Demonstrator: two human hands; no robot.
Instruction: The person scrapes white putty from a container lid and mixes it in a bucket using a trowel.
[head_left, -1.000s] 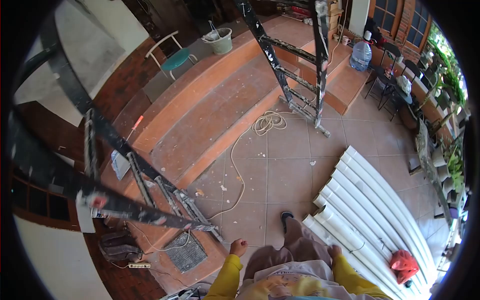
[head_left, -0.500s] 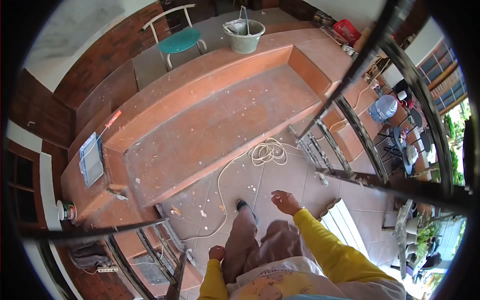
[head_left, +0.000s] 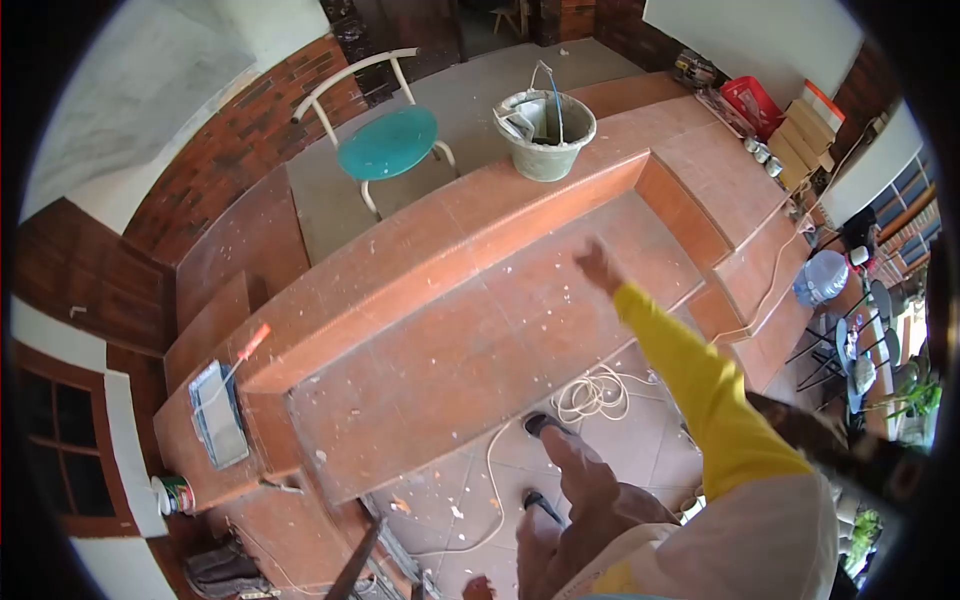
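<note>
My right hand [head_left: 600,268] is stretched forward over the tiled step, a little blurred, its fingers loosely apart with nothing visible in them. Beyond it, a grey-green bucket [head_left: 545,160] stands on the raised tiled ledge, with a blue handle and tools inside. At the bottom edge my left hand [head_left: 478,589] is mostly cut off, near my leg, and its fingers are hidden. A coil of pale cable [head_left: 595,392] lies on the floor by my feet, below the right arm.
A green-seated chair [head_left: 388,143] stands behind the ledge. At left are a paint tray [head_left: 218,425], an orange-handled roller [head_left: 252,345] and a paint can [head_left: 173,494]. A red basket [head_left: 750,105] and a water jug [head_left: 822,277] are at right. Dark ladder parts [head_left: 358,560] cross the lower edge.
I have moved forward from between the ladder frames, closer to the step. My right hand has swung up and ahead toward the bucket, while my left has dropped to the bottom edge.
</note>
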